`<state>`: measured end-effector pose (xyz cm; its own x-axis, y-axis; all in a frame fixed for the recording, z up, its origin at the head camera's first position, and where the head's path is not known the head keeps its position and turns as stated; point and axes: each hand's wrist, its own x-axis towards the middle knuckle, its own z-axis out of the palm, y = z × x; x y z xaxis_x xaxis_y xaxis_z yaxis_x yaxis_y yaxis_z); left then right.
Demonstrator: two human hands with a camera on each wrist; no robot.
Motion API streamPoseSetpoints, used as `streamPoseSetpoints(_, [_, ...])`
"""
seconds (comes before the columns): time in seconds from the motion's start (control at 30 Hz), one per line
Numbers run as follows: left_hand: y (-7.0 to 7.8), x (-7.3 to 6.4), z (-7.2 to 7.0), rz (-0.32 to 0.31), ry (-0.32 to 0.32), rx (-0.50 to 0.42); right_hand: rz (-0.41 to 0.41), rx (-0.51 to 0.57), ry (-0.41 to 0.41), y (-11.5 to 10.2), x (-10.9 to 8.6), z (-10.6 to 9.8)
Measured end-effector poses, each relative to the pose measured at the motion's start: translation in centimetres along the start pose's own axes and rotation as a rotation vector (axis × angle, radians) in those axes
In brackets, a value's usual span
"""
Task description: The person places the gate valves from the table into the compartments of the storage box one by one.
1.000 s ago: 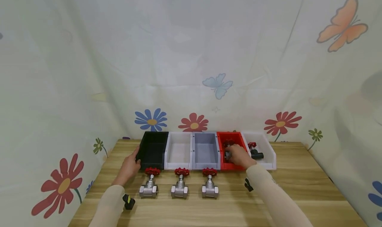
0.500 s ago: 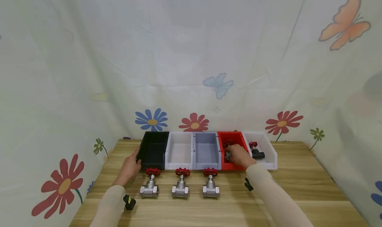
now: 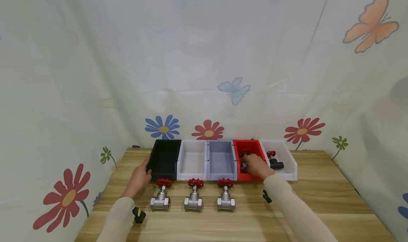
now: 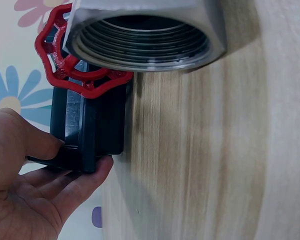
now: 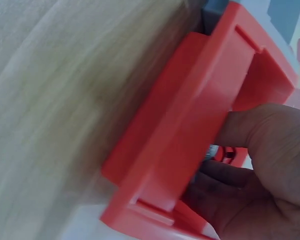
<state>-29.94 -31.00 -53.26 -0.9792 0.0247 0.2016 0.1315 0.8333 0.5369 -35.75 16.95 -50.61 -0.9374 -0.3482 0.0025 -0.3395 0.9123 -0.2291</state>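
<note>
My left hand (image 3: 139,178) grips the left wall of the black bin (image 3: 163,175); in the left wrist view the thumb (image 4: 40,142) lies on the inner side and the fingers are outside and below. My right hand (image 3: 257,165) reaches into the red bin (image 5: 180,125) and holds a metal gate valve (image 3: 244,166) with a red handwheel. Most of that valve is hidden by the hand and the bin wall. Three steel gate valves with red handwheels, left (image 3: 160,202), middle (image 3: 193,202) and right (image 3: 226,202), stand in a row before the bins.
Between the black and red bins sit a white bin (image 3: 192,176) and a grey bin (image 3: 221,176). The far-right white bin (image 3: 291,173) contains a dark pipe fitting (image 3: 276,164) and a red handwheel (image 3: 271,153). A patterned curtain (image 3: 191,58) hangs behind the wooden table (image 3: 191,228).
Both hands keep their places at the black and red bins. The head view has shifted very slightly; otherwise the scene stays the same.
</note>
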Motion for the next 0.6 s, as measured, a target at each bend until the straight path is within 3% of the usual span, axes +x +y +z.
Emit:
streamPoseSetpoints(0.27, [0.0, 0.3, 0.1, -0.004, -0.021, -0.017, -0.041, 0.014, 0.04, -0.9, -0.3, -1.4])
streamPoseSetpoints(0.6, [-0.2, 0.3, 0.2, -0.001, -0.017, -0.011, 0.045, 0.042, 0.063, -2.0, -0.9, -3.1])
